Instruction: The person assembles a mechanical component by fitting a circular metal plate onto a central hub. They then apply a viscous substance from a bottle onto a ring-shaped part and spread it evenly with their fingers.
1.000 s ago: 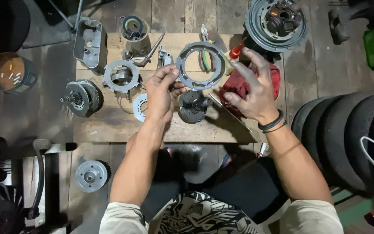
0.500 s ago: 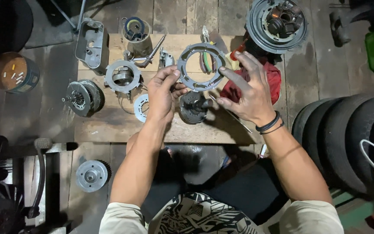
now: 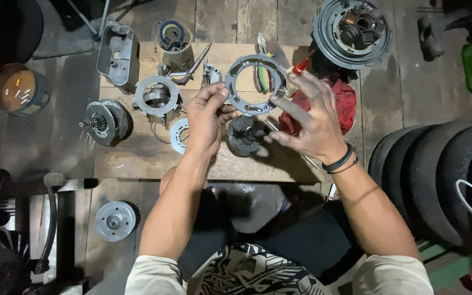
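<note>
My left hand (image 3: 206, 117) pinches the near-left rim of a flat grey metal ring plate (image 3: 255, 83) and holds it up over a wooden board (image 3: 137, 158). My right hand (image 3: 308, 121) touches the ring's right edge with its fingertips, fingers spread. Just below the ring, between both hands, a dark round clutch hub (image 3: 244, 136) stands on the board. A small pale disc (image 3: 180, 135) lies to the left of my left hand.
On the board lie a toothed clutch basket (image 3: 105, 121), a ring housing (image 3: 156, 95), a metal cover (image 3: 117, 52), a can (image 3: 175, 43), pliers and a red rag (image 3: 341, 101). A large drum assembly (image 3: 353, 30) is far right, tyres (image 3: 438, 180) right, a tin (image 3: 17, 90) left, a gear disc (image 3: 114, 220) on the floor.
My right hand has shifted left and closed in on the ring's right edge. The ring stays held up in my left hand at about the same spot.
</note>
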